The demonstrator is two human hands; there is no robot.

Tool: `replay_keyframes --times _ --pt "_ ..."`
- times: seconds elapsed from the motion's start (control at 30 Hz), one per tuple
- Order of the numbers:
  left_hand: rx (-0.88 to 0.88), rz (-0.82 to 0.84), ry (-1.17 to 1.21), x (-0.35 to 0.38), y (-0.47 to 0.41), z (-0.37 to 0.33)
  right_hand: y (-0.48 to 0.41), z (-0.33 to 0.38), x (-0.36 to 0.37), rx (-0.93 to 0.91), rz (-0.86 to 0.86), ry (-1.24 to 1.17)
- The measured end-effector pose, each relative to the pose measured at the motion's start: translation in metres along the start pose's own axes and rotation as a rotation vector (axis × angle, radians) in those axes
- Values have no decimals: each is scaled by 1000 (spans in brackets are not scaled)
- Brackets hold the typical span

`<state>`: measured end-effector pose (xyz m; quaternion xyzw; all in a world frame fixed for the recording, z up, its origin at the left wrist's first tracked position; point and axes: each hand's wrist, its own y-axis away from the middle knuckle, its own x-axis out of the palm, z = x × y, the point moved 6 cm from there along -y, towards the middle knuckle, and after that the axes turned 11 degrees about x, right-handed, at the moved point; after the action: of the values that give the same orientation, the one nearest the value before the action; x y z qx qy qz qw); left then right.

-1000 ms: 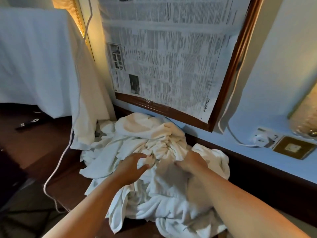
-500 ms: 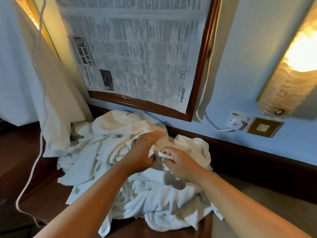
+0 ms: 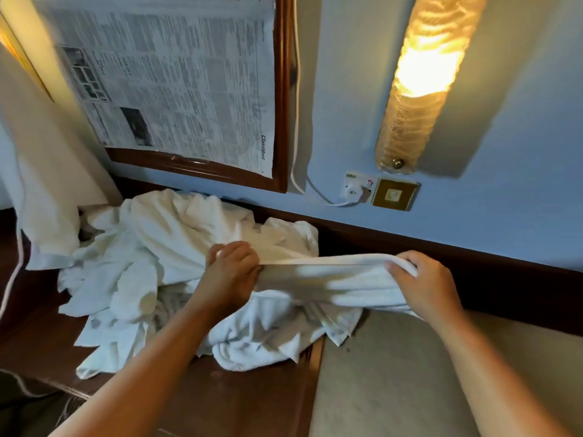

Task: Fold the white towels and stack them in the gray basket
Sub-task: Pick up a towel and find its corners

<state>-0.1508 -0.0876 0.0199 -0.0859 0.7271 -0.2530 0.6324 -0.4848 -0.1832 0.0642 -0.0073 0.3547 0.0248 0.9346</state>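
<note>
A person's left hand (image 3: 232, 272) and right hand (image 3: 422, 282) hold one white towel (image 3: 321, 275) stretched between them, its far edge pulled into a taut, nearly level line. The left hand has its fingers curled round the towel's left end, and the right hand pinches the right end with fingers bent over the hem. The rest of that towel hangs down in loose folds toward the near side. Behind and to the left of it lies a crumpled pile of white towels (image 3: 151, 247), heaped on a dark wooden worktop (image 3: 236, 398) against the far wall. The left hand sits just over the right part of the pile. A white cloth (image 3: 41, 171) hangs at the far left, touching the pile's left edge. On the wall above are a wood-framed newspaper (image 3: 176, 83), a lit wall lamp (image 3: 426, 74), and a socket with a white plug (image 3: 358, 190) beside a brass switch plate (image 3: 394, 194)
</note>
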Motion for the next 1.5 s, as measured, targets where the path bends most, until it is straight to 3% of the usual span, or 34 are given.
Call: replay_keyframes --times 0.07,0.13,0.27,0.33,0.47,0.57,0.7,0.77,0.83,0.9,0.93,1.03,1.1,1.17,1.3,1.43,1.5 --pt "94 -44 188 -28 -20 -60 17 -15 -5 54 67 -5" --pt "139 -50 287 -50 -34 -112 43 -12 -1 -73 209 131" --pt "318 -58 236 -74 -30 -210 91 -8 3 -344 459 103" --pt "324 -50 227 -78 -17 -246 108 -21 3 -437 485 89" --pt "186 -49 195 -67 26 -265 133 -45 -41 -351 295 -224" --pt "-9 32 294 -34 78 -256 147 -67 -96 -248 167 -322" --pt "-138 152 399 2 145 -254 144 -153 -199 200 -372 -526" --pt "-157 220 408 10 168 -261 157 -215 -247 438 -545 -388" --pt "-196 322 466 13 183 -271 181 -256 -276 585 -580 -216" --pt "-210 413 573 13 191 -292 213 -261 -278 578 -403 -64" --pt "-201 444 631 10 194 -305 232 -255 -269 527 -237 -5" --pt "-46 565 824 -9 197 -354 306 -223 -211 417 504 135" --pt "17 605 889 -24 208 -376 366 -219 -173 445 860 133" --pt "-3 538 885 -34 213 -377 392 -217 -150 383 892 157" --pt "-150 252 730 -53 219 -343 398 -233 -140 357 516 129" --pt "-403 -65 554 -95 229 -289 406 -254 -152 398 399 280" --pt "-537 -172 504 -114 238 -253 403 -274 -176 465 226 387"
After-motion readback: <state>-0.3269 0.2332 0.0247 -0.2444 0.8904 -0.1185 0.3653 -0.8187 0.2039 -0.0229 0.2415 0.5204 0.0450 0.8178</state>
